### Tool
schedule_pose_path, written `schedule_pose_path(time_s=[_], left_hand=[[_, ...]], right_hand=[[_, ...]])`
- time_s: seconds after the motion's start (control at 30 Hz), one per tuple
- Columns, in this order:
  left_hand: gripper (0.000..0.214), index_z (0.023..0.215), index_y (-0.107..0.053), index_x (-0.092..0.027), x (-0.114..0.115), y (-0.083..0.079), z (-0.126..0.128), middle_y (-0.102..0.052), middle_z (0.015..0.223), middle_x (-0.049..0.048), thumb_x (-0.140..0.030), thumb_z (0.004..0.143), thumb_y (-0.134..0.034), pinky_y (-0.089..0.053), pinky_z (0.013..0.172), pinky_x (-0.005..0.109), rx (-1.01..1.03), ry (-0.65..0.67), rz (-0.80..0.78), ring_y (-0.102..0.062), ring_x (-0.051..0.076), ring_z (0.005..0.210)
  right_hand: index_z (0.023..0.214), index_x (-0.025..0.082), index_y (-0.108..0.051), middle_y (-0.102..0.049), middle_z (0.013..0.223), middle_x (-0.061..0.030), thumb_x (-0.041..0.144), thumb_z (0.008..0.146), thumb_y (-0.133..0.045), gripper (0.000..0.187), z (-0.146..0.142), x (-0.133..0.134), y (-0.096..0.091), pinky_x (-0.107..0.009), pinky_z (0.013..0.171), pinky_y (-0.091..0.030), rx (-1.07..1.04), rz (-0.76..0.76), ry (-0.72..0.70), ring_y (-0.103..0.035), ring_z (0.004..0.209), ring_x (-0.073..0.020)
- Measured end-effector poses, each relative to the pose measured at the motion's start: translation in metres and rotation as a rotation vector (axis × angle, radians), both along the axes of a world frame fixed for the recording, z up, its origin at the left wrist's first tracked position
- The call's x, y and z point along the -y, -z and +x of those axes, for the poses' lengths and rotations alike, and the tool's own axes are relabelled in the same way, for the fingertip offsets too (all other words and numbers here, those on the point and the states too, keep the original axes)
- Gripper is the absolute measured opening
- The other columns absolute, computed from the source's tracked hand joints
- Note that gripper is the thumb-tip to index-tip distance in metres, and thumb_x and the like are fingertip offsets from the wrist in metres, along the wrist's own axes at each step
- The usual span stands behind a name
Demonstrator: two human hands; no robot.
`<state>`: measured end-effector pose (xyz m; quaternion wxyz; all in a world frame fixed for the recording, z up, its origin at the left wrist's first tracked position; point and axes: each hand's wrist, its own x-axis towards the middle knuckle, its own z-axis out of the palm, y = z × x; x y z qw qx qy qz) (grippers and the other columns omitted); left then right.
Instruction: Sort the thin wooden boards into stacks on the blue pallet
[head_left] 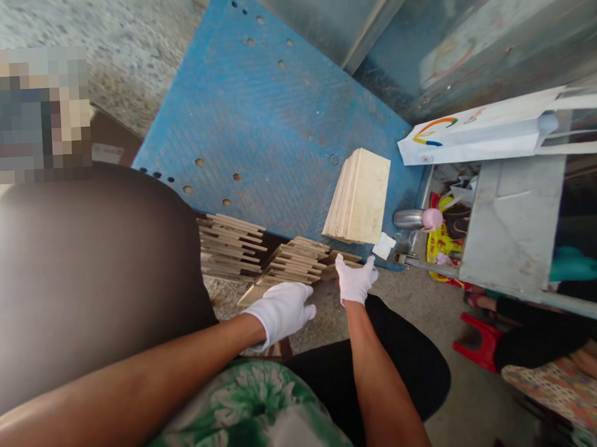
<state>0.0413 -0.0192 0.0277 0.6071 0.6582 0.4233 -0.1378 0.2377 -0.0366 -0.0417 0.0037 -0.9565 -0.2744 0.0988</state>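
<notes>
Before the near edge of the blue tabletop (258, 132): left hand (284, 311), white-gloved, fingers loosely bent, thumb parted from them; nothing showed in its grasp. Right hand (355, 280), gloved alike, stood nearer the right end of that edge; two digits were spread wide, with nothing visibly held. Whether a fingertip touched the wood just behind it could not be told.

Just outside the near edge: thin wooden slats, piled in a left stack (232, 243) and a middle stack (298, 260), ends jutting in steps.

At the near right corner: white scrap (384, 245), lying flat. Just beyond it, one sheaf of pale boards (371, 196), left side fanned, top face bare.

Handling, by judgement: each board was probably light, stiff and dry, its thin edges apt to chip; smooth faces might have slid under glove fabric. Single pieces were best taken by the long edges; the whole sheaf, heavier and likely to splay, by both hands pressed on opposite sides.

By the right edge: steel flask (407, 218), pink-topped. Past the far end of that edge: white bag (478, 134), lying on its side.
</notes>
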Motion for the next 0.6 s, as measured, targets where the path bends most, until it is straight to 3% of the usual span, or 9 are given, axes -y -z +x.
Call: schedule_pose_path(time_s=[0.3,0.47,0.6], left_hand=[[0.036,0.115,-0.065,-0.022,0.003,0.001,-0.001,-0.068,0.113,0.0088,-0.037,0.085,-0.051,-0.044,0.093,0.031,0.105,-0.095,0.117,-0.062,0.023,0.105],[0.036,0.117,-0.062,-0.021,0.000,-0.006,-0.002,-0.066,0.113,0.0095,-0.036,0.088,-0.046,-0.044,0.093,0.034,0.149,-0.062,0.267,-0.062,0.025,0.106],[0.038,0.122,-0.056,-0.019,0.000,-0.013,-0.002,-0.065,0.112,0.0115,-0.035,0.088,-0.047,-0.045,0.089,0.036,0.191,-0.015,0.385,-0.062,0.027,0.101]], right_hand=[[0.135,0.005,-0.042,-0.052,0.122,-0.0223,0.062,0.067,-0.065,0.092,0.001,0.012,-0.067,-0.042,0.103,-0.040,0.234,0.227,-0.176,-0.047,0.118,-0.0313],[0.135,0.008,-0.043,-0.049,0.127,-0.0213,0.064,0.069,-0.064,0.089,-0.022,0.029,-0.115,-0.045,0.104,-0.041,0.302,0.416,-0.363,-0.047,0.121,-0.0317],[0.136,0.013,-0.045,-0.047,0.132,-0.0182,0.059,0.067,-0.068,0.086,-0.044,0.038,-0.150,-0.046,0.102,-0.044,0.279,0.463,-0.369,-0.050,0.120,-0.0328]])
